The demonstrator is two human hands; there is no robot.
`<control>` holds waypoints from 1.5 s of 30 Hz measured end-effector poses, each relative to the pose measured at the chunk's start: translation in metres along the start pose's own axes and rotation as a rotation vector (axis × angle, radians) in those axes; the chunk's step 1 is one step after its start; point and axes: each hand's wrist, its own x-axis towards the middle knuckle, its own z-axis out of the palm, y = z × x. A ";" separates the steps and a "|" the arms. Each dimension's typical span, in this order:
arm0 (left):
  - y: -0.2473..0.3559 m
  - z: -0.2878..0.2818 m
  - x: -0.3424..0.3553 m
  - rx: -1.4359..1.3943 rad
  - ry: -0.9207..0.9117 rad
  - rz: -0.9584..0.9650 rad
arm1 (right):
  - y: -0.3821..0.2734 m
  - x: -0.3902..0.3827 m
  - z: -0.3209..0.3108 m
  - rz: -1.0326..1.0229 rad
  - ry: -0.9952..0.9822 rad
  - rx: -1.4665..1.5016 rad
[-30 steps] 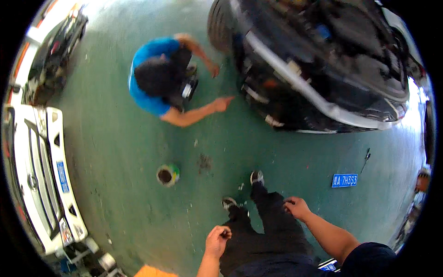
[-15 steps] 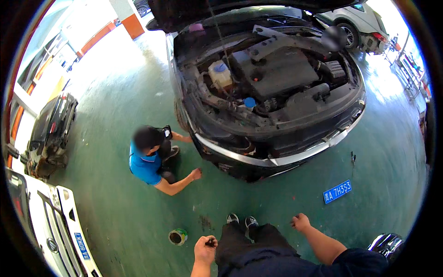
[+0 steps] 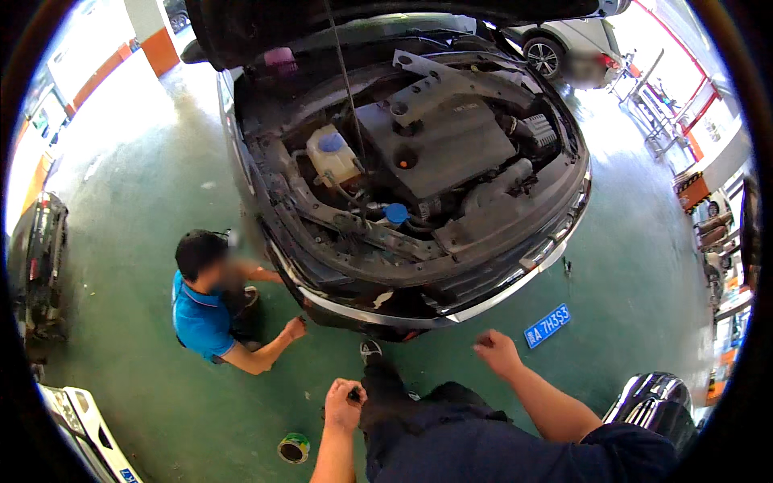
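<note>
My left hand [image 3: 344, 405] is curled shut around a small dark object [image 3: 355, 394], held just above my left knee. My right hand [image 3: 495, 352] hangs in front of me with its fingers curled and nothing visible in it. It is near the lower front edge of a dark car [image 3: 419, 266] whose hood is up and whose engine bay [image 3: 427, 153] is exposed. My dark trouser leg and shoe [image 3: 370, 352] reach toward the car's front. A co-worker in a blue shirt [image 3: 201, 310] crouches at the car's front left corner, one hand [image 3: 295, 328] near the floor.
A blue number plate [image 3: 547, 324] lies on the green floor right of my right hand. A small round tin [image 3: 294, 447] stands by my left forearm. A black bumper [image 3: 36, 266] lies far left, a white body part [image 3: 84, 423] at lower left, and a shiny black part [image 3: 654, 400] at lower right.
The view has swung up from the floor onto the open engine bay. Both my hands have risen in the picture, and the co-worker has shifted closer to the car's front corner.
</note>
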 end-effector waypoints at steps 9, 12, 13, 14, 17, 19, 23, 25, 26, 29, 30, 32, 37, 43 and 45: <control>0.044 0.060 0.058 0.089 -0.044 -0.045 | -0.163 0.172 0.007 -0.396 -0.024 -0.182; 0.048 0.070 0.058 0.063 0.026 -0.045 | -0.156 0.208 0.023 -0.519 -0.116 -0.355; 0.047 0.068 0.055 0.045 0.042 -0.017 | -0.154 0.214 0.028 -0.548 -0.132 -0.400; 0.046 0.065 0.052 0.025 0.057 0.011 | -0.150 0.219 0.031 -0.578 -0.147 -0.446; 0.035 0.063 0.038 -0.010 0.146 0.080 | -0.148 0.222 0.032 -0.664 -0.175 -0.501; 0.026 0.064 0.030 -0.034 0.183 0.119 | -0.146 0.224 0.030 -0.718 -0.175 -0.517; -0.004 0.076 0.024 -0.162 0.199 0.194 | -0.148 0.230 0.036 -0.789 -0.189 -0.559; -0.013 0.085 0.021 -0.163 0.216 0.210 | -0.154 0.233 0.036 -0.755 -0.241 -0.576; -0.016 0.090 0.021 -0.153 0.214 0.224 | -0.160 0.234 0.035 -0.717 -0.280 -0.585; -0.022 0.104 0.024 -0.165 0.234 0.225 | -0.157 0.238 0.033 -0.681 -0.330 -0.571; -0.020 0.106 0.025 -0.167 0.234 0.240 | -0.156 0.240 0.033 -0.681 -0.334 -0.558; -0.025 0.110 0.027 -0.186 0.234 0.246 | -0.151 0.245 0.030 -0.706 -0.359 -0.514; -0.014 0.104 0.038 -0.138 0.240 0.224 | -0.147 0.249 0.025 -0.777 -0.353 -0.502; -0.008 0.099 0.052 -0.154 0.242 0.267 | -0.151 0.243 0.019 -0.751 -0.331 -0.556; -0.009 0.091 0.053 0.003 0.231 0.328 | -0.151 0.247 0.023 -0.775 -0.328 -0.572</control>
